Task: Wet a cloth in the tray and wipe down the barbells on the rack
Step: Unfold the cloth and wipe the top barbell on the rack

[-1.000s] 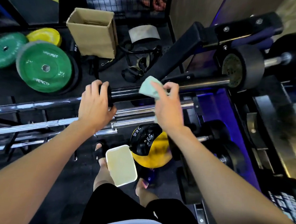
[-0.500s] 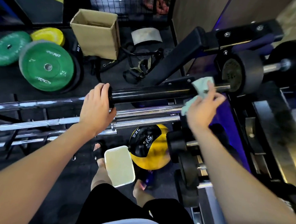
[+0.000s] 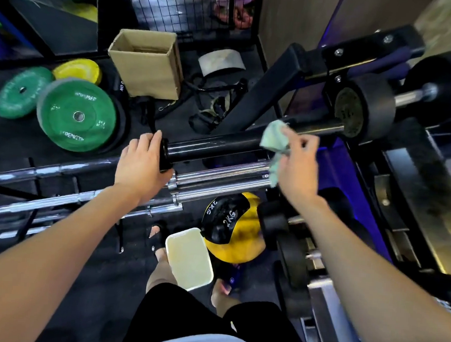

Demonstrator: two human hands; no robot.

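Observation:
A black barbell sleeve (image 3: 215, 146) lies across the rack at mid-frame, with several chrome barbells (image 3: 218, 174) stacked just below it. My left hand (image 3: 139, 164) grips the collar at the left end of the black sleeve. My right hand (image 3: 298, 165) holds a pale green cloth (image 3: 274, 141) against the right part of the same sleeve, a loose end of the cloth hanging down beside the chrome bars. The cream tray (image 3: 189, 257) sits on the floor between my feet.
A yellow and black 2 kg medicine ball (image 3: 232, 230) lies right of the tray. Green weight plates (image 3: 76, 116) and a cardboard box (image 3: 146, 62) stand on the floor at the back left. A black roller on a bar (image 3: 365, 108) and machine frame fill the right side.
My right hand slid the cloth right along the black sleeve to near the roller, then came partway back left. My left hand stayed on the collar.

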